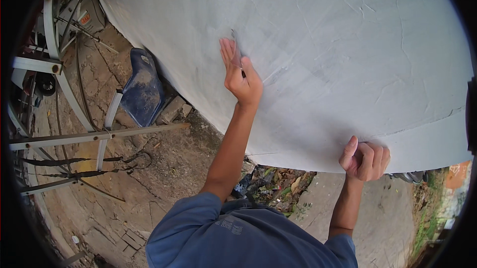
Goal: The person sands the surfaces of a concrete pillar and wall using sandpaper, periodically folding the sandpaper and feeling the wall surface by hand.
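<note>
A grey-white plastered wall point(318, 69) with cracks and ridges curves across the upper part of the view. My left hand point(242, 81) is closed around a thin scraper-like blade point(237, 51), its fingers stretched along one side and the thumb on the other. The blade stands nearly edge-on near the wall, with a small dark part showing by the thumb. Farther right and lower, my right hand point(366, 161) is closed in front of the wall's lower part. Its fingers are curled and the thumb points up; whatever lies inside the fist is hidden.
A blue, dirt-smeared plastic piece point(144, 89) leans by the wall at left, next to broken bricks point(172, 110). A metal frame point(99, 136) with dark straps stands on the cracked ground point(154, 173). A whitish container point(92, 17) sits far left. Leaves and debris point(276, 183) lie below the wall.
</note>
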{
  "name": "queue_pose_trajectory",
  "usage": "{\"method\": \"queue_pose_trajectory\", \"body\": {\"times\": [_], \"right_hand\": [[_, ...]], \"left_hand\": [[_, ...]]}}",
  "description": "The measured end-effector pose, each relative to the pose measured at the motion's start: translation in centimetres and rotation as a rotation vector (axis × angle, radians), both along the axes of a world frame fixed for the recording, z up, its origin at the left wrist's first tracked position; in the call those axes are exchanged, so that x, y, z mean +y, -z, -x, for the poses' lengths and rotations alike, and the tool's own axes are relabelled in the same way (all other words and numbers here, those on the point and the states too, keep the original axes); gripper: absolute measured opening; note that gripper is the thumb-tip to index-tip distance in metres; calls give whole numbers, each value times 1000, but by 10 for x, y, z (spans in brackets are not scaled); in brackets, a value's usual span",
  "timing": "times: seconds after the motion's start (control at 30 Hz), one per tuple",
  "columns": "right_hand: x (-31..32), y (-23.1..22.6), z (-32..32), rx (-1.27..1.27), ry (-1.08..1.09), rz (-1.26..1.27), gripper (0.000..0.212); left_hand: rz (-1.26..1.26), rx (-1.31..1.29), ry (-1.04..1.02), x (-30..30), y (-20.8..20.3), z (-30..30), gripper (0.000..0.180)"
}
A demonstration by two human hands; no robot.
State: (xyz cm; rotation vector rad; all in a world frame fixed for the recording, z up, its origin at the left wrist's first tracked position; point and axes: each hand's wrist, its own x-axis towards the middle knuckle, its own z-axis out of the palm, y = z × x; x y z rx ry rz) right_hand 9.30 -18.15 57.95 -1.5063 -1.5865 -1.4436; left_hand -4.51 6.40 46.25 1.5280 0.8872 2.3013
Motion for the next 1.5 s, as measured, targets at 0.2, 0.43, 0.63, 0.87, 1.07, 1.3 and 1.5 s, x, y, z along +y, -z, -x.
{"method": "queue_pose_trajectory", "body": {"times": [0.2, 0.43, 0.63, 0.87, 1.07, 1.3, 1.5], "right_hand": [[4, 5, -1, 12, -31, -24, 23], [1, 1, -5, 9, -43, -49, 24], [1, 2, -3, 16, -53, -49, 24], [0, 1, -3, -1, -68, -56, 24], [2, -1, -1, 0, -82, -75, 26], [1, -2, -2, -36, -89, -103, 30], [1, 0, 2, -46, -94, -109, 35]], "left_hand": [[-7, 48, 4, -31, 55, -15, 41], [117, -15, 18, -12, 1, -4, 42], [127, 44, 28, -50, 41, -13, 41], [131, 59, 4, -29, -6, 0, 39], [194, 212, 111, -76, 53, -3, 39], [350, 145, -69, -43, 5, 16, 42], [385, 190, -5, -56, 21, 13, 42]]}}
